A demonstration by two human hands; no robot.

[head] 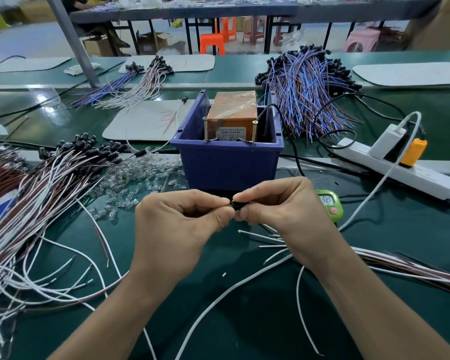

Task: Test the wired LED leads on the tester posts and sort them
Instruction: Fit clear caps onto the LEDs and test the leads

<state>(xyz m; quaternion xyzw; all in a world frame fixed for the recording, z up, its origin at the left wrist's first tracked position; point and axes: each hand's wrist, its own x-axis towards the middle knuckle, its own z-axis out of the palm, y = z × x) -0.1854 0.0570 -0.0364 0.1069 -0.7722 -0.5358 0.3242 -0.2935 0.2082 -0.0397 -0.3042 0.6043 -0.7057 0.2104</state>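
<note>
My left hand and my right hand meet in front of the blue bin. Both pinch one small black LED holder between thumb and fingertips; its wires are hidden under my right hand. Inside the bin stands the orange tester box with two upright screw posts at its front. A big pile of white-and-brown wired leads lies at the left. Clear loose LEDs are scattered beside the bin. A few white leads lie below my right hand.
A heap of blue-and-brown leads lies behind the bin at right, and a smaller bundle at back left. A white power strip with an orange plug sits at right. A green counter lies by my right hand.
</note>
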